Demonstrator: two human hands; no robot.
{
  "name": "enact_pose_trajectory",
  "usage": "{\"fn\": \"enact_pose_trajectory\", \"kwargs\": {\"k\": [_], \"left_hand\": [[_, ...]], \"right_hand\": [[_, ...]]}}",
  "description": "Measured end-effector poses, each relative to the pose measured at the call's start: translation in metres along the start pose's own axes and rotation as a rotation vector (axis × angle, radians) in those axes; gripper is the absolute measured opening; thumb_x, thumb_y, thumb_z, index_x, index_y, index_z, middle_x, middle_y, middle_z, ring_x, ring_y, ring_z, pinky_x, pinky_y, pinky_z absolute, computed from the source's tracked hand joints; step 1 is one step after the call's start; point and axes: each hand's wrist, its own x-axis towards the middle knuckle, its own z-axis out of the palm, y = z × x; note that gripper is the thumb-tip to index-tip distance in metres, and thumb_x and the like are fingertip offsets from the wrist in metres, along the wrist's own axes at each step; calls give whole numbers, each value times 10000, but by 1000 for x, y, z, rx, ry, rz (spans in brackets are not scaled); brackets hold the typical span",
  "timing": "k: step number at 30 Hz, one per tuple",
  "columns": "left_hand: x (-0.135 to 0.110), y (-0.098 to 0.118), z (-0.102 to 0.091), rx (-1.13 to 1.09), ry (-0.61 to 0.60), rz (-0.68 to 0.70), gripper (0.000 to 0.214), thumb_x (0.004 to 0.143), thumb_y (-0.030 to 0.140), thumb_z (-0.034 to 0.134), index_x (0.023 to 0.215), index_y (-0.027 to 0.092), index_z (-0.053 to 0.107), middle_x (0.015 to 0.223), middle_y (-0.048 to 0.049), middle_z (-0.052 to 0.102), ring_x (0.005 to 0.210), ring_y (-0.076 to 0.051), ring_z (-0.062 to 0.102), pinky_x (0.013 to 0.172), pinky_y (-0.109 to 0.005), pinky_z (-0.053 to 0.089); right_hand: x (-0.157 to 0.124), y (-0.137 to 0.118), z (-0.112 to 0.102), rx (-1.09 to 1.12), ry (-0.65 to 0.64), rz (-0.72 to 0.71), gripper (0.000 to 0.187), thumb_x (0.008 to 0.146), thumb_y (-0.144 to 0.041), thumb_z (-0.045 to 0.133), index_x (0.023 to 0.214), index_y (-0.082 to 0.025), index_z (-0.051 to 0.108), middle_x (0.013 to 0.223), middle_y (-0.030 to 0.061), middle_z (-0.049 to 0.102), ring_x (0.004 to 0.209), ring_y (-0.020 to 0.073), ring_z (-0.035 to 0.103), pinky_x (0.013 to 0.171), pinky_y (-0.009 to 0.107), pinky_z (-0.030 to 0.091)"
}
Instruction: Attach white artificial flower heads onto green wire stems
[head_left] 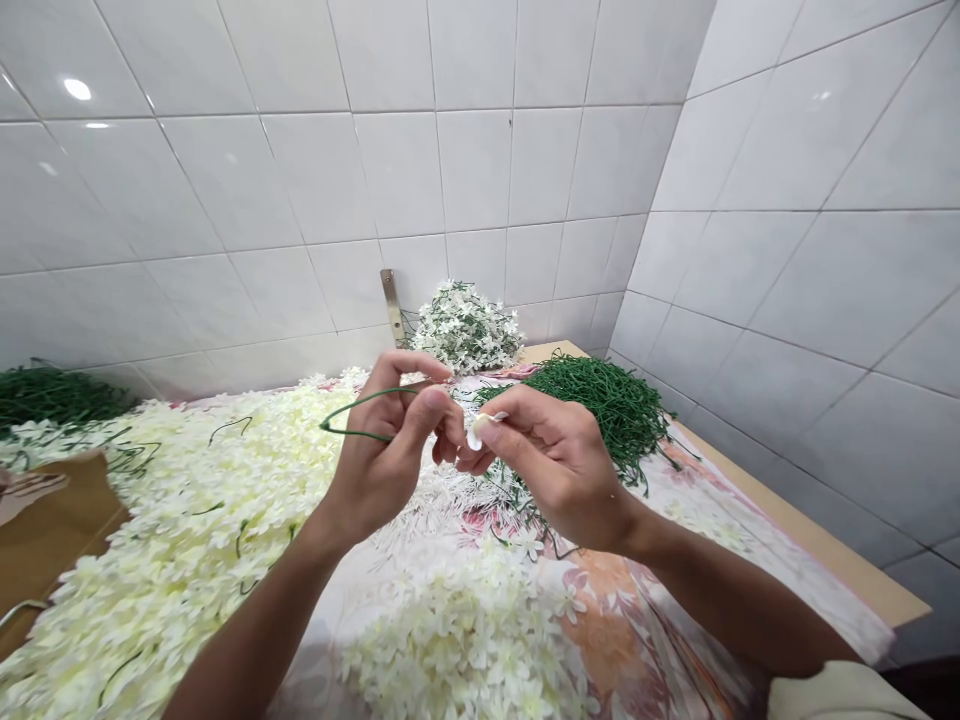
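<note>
My left hand (401, 420) is closed on a thin green stem (349, 410), which loops out past the back of the hand. A small white artificial flower (477, 430) is pinched between the thumb and fingers of my right hand (555, 450). The two hands meet in mid-air above the table, fingertips close together. Whether the stem's end touches the flower is hidden by my fingers. Below them lies a heap of loose white flower heads (465, 640). Behind my right hand is a pile of green stems (600, 400).
A wide spread of cream flower heads (187, 480) covers the left side. Finished-looking white flowers with stems (465, 330) are heaped by the tiled wall (480, 160). More green stems (60, 395) and a brown piece (60, 530) lie far left. A patterned cloth (607, 620) covers the table.
</note>
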Motion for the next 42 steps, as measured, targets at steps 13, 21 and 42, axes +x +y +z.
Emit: {"fn": "enact_pose_trajectory", "kwargs": {"k": [13, 21, 42], "left_hand": [[0, -11, 6, -44, 25, 69, 455, 967, 470, 349, 925, 233, 734, 1016, -83, 648, 1026, -211, 568, 877, -350, 476], [-9, -13, 21, -245, 22, -115, 412, 921, 514, 435, 1019, 245, 731, 807, -58, 643, 494, -78, 406, 409, -196, 344], [-10, -17, 28, -217, 26, -104, 405, 951, 467, 414, 1015, 227, 734, 1187, -111, 668, 552, -97, 553, 401, -220, 311]], "right_hand": [[-1, 4, 3, 37, 10, -83, 82, 890, -174, 553, 819, -161, 591, 709, 16, 658, 633, 123, 669, 620, 275, 593], [-1, 8, 11, 73, 33, -143, 71, 877, -140, 553, 817, -156, 589, 717, -6, 626, 627, 92, 662, 590, 215, 588], [-1, 14, 13, -138, 161, -235, 157, 871, -111, 518, 778, -145, 640, 659, 14, 653, 562, 103, 615, 529, 235, 555]]}}
